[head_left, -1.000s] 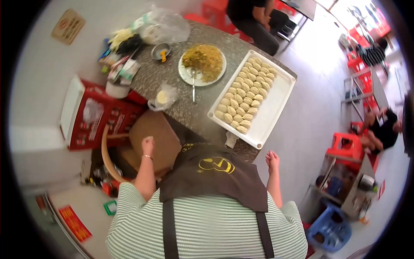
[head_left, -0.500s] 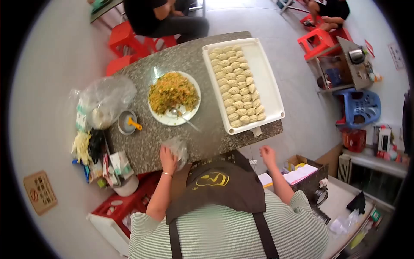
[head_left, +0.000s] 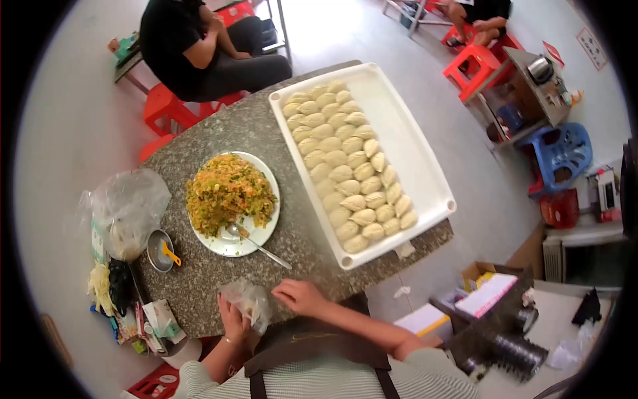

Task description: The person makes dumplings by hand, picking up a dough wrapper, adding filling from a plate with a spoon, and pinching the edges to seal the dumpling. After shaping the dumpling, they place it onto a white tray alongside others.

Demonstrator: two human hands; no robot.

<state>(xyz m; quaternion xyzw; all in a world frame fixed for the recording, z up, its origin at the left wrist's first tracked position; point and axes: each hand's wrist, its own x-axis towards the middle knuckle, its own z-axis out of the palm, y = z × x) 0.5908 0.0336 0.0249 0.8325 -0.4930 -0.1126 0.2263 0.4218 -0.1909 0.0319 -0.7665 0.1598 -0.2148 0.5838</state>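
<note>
At the table's near edge, my left hand (head_left: pixel 232 320) grips the side of a crumpled clear plastic bag (head_left: pixel 249 298) with something pale inside. My right hand (head_left: pixel 299 296) is just right of the bag, its fingers curled in and nothing visible in them. Beyond both hands lies a white plate (head_left: pixel 266 229) heaped with chopped orange and green filling (head_left: pixel 229 193). A metal spoon (head_left: pixel 262 251) rests on it, its handle reaching over the rim toward me. To the right, a white tray (head_left: pixel 399 133) holds rows of pleated dumplings (head_left: pixel 342 173).
Left of the plate are a metal bowl (head_left: pixel 159 251) with an orange-handled tool (head_left: pixel 171 254) and a large clear bag (head_left: pixel 129 209). Packets and a black bag (head_left: pixel 121 287) crowd the left edge. A seated person (head_left: pixel 193 46) is beyond the table; open boxes (head_left: pixel 488 292) stand at right.
My right hand has come in from the right to beside the plastic bag. My left hand stays at the bag. The view has shifted, so the plate and tray appear lower and larger.
</note>
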